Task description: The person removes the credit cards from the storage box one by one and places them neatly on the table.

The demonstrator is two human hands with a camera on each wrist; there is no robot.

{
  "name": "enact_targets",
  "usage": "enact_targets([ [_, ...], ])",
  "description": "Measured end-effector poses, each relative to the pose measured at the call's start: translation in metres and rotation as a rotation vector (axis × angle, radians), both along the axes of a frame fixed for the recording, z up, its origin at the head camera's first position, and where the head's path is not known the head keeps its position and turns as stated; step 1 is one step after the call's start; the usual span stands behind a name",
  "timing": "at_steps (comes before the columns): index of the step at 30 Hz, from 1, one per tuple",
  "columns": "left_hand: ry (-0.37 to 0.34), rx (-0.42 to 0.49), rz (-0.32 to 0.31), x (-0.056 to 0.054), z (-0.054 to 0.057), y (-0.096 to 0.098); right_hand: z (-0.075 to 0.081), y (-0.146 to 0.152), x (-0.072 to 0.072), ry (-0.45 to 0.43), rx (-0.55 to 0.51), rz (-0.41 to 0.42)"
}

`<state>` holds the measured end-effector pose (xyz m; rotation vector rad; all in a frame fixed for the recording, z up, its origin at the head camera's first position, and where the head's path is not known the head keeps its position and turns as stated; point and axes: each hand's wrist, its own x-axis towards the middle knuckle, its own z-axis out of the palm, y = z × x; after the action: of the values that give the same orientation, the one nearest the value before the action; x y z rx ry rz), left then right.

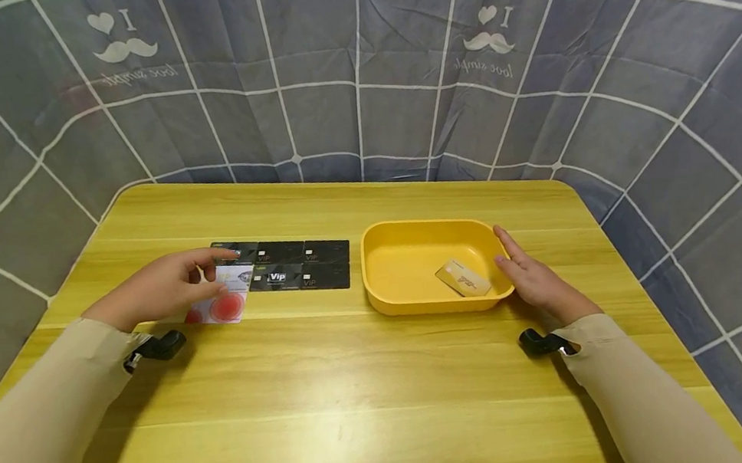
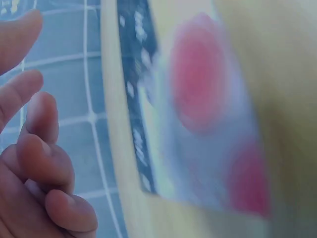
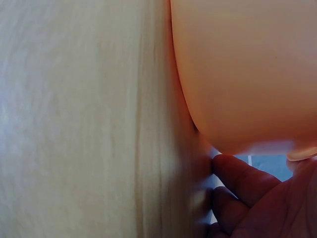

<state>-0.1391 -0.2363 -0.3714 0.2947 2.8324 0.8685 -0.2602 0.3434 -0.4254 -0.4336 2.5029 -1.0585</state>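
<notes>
My left hand (image 1: 165,287) hovers at the left end of a block of black VIP cards (image 1: 282,252), thumb and forefinger apart. Beneath it lies a whitish piece with red circles (image 1: 226,306); whether this is one card or more, I cannot tell. In the left wrist view the loosely bent fingers (image 2: 47,158) stand clear of that piece, which is blurred. Farther right, my right hand (image 1: 539,284) grips the right side of a yellow box (image 1: 441,305), thumb over the rim and fingers outside. A gold card (image 1: 463,278) lies inside the box.
The wooden table (image 1: 338,413) has rounded far corners. Behind it and along both sides hangs a grey checked cloth (image 1: 315,61). A dark wrist mount (image 1: 161,346) sticks out of the left sleeve, and another mount (image 1: 539,343) out of the right.
</notes>
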Motion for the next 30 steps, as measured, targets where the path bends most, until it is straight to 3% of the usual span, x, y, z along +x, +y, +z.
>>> enact_targets([
  [8,-0.02,0.078,-0.105,-0.03,0.02,0.046,-0.002,0.0,0.0,-0.015,-0.037,-0.008],
  [17,0.014,0.106,-0.239,-0.066,0.032,0.111,-0.002,-0.001,0.002,-0.007,-0.032,-0.019],
  [30,0.031,0.102,-0.352,-0.11,0.038,0.184,-0.005,-0.001,0.001,0.053,0.008,0.001],
])
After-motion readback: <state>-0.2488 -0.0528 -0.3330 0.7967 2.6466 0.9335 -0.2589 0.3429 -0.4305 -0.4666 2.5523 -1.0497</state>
